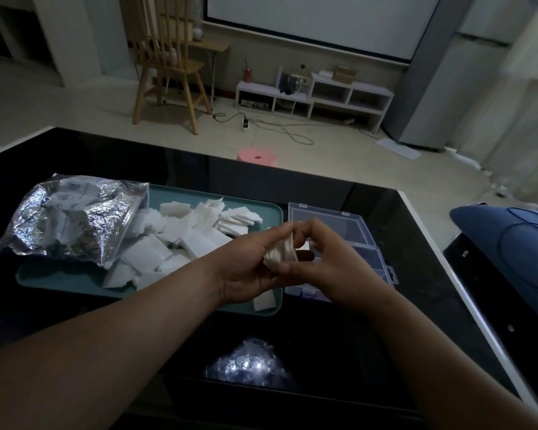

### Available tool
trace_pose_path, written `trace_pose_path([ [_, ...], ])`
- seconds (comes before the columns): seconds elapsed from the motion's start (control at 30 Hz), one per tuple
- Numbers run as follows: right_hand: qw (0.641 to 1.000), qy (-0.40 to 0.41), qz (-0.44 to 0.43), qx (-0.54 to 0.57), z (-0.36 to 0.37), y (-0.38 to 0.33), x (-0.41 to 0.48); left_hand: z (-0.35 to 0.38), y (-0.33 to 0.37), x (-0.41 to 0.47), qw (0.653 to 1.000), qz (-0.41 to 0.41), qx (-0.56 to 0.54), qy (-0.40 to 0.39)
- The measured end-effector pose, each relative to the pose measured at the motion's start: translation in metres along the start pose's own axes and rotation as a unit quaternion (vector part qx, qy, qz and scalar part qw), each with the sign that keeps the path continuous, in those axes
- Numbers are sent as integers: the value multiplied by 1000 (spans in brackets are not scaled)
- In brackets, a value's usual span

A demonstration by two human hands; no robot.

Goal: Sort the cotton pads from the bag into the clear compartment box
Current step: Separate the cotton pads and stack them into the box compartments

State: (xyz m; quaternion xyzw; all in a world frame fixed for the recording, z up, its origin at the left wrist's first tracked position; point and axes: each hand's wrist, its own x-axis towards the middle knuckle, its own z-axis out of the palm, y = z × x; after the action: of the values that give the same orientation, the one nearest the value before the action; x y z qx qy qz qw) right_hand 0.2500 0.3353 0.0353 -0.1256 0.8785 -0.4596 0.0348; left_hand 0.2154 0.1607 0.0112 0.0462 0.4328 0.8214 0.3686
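Observation:
A crumpled silver bag (69, 217) lies at the left end of a teal tray (59, 279). Several white square cotton pads (180, 231) spill from it across the tray. The clear compartment box (348, 226) stands just right of the tray, lid open. My left hand (246, 262) and my right hand (326, 259) meet above the box's left edge. Both pinch a small stack of cotton pads (279, 253) between them. One more pad (264, 301) lies at the tray's near right corner. My right hand hides most of the box's near compartments.
Everything rests on a glossy black table (292, 187) with a white edge along the right. A blue cushion (510, 240) sits at the far right. A bright light reflection (246, 364) shows on the near surface. A pink stool (257, 157) stands beyond the far edge.

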Motion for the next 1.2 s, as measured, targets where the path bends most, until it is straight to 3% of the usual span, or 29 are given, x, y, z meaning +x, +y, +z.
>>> trace_pose_path([
  [0.33,999,-26,-8,19,2,-4,-1,2,-3,1,1000,-10,-16,14],
  [0.57,995,-8,-45,-90,7,5,5,0,-4,7,999,-31,-32,-1],
  [0.73,997,-32,-28,-62,6,5,5,3,-7,13,998,-44,-37,10],
  [0.8,999,-4,-12,-42,5,9,5,5,-5,17,998,-32,-38,49],
  [0.97,982,179,51,-36,-1,12,9,16,0,28,991,-7,-88,104],
  [1.1,989,125,62,-56,-3,15,5,25,-4,36,992,5,-49,118],
  [1.2,985,137,61,-88,-3,20,6,30,-7,42,988,19,-32,148],
])
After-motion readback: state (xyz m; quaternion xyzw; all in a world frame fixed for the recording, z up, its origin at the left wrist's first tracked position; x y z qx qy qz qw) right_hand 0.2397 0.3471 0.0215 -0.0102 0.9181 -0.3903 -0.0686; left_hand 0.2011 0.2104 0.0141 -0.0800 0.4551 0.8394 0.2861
